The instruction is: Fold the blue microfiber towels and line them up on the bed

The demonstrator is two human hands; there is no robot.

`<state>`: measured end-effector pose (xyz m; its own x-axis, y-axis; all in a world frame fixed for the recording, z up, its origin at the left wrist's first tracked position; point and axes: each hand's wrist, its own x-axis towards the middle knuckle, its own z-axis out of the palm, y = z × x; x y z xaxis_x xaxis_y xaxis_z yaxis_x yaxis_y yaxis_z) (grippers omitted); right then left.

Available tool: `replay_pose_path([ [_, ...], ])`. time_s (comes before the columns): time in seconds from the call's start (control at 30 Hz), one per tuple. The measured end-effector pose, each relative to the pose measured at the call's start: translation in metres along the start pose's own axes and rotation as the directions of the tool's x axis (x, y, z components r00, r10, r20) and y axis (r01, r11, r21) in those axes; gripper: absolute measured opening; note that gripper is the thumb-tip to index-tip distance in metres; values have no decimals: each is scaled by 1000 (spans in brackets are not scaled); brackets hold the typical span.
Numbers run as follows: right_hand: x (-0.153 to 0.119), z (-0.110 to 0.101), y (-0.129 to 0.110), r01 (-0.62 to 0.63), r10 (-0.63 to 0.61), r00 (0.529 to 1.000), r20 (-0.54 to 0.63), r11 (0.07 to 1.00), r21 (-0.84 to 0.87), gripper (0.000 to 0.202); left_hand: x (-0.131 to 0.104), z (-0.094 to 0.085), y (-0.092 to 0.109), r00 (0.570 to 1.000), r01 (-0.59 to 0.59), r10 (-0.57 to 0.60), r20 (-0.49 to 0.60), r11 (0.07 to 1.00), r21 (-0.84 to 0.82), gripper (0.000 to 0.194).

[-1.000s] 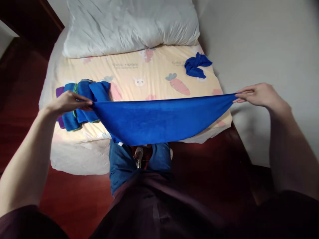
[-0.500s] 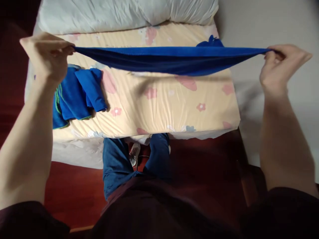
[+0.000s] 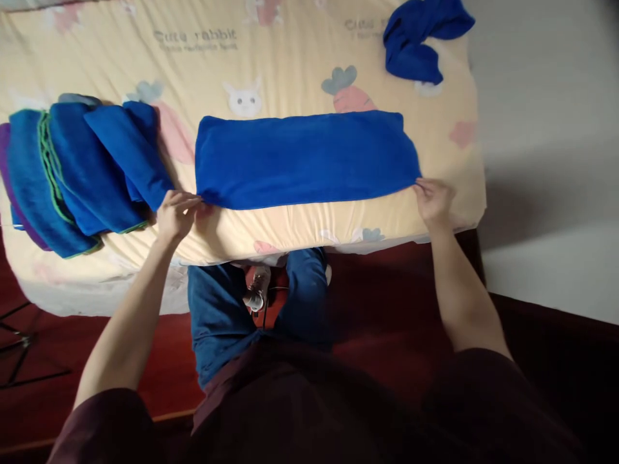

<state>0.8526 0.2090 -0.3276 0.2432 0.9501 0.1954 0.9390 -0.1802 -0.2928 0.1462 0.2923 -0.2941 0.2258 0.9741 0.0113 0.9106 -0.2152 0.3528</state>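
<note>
Looks like the blue towel (image 3: 309, 160) has come down: half a second ago it was stretched up in mid-air, and now it's laid out pretty flat on the bed (image 3: 300, 225). Going left to right, using the towel as the landmark: off its left side there's a pile of folded cloths (image 3: 97, 167), mostly blue with green edging, plus a purple bit at the far end. Next is the left hand (image 3: 178, 216), fingers pinched on the towel's near left corner. Just past the towel's far edge you get a rabbit print (image 3: 244, 101), then a carrot print (image 3: 353, 98). Beyond its far right corner, well apart, sits a crumpled blue cloth (image 3: 411, 55). Last up, the right hand (image 3: 435, 200) has the near right corner pinched.
</note>
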Motion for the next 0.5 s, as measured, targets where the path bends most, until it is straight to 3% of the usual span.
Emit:
replay_pose_path([
  [0.13, -12, 20, 7, -182, 187, 982, -15, 970, 159, 23, -9, 27, 1, 974, 224, -225, 0, 970, -90, 44],
  [0.27, -3, 15, 2, -300, 315, 948, -44, 932, 203, 30, -14, 26, -6, 919, 365, -387, -81, 909, -200, 53],
  [0.37, -9, 5, 0, -329, 338, 941, -16, 924, 197, 39, -29, 22, -12, 921, 338, -368, -124, 917, -210, 58],
  [0.5, -39, -9, 5, -146, 142, 987, 79, 988, 46, 33, -59, 22, -16, 985, 160, -164, -58, 985, -68, 48],
])
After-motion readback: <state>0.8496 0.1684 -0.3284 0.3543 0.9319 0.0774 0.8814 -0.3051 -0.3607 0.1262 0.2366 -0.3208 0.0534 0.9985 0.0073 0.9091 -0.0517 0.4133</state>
